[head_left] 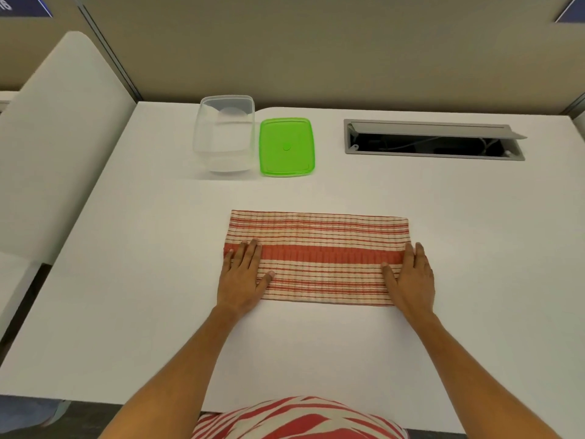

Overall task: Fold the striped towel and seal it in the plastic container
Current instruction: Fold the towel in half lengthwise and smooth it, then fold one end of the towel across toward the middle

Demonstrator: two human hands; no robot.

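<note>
The red-and-cream striped towel (pixel 319 248) lies flat on the white table (pixel 142 280) as a wide folded rectangle. My left hand (pixel 242 275) rests flat on the towel's left end, fingers straight. At the towel's right end my right hand (pixel 411 275) presses down in the same way, fingers pointing away from me. Behind the towel, a clear plastic container (pixel 225 133) stands open at the back of the table. Its green lid (pixel 286 147) lies flat just to the container's right.
An open grey cable hatch (pixel 433 141) is set into the table at the back right. A beige partition wall (pixel 316 49) runs behind the table, and a white divider panel (pixel 60 137) stands on the left.
</note>
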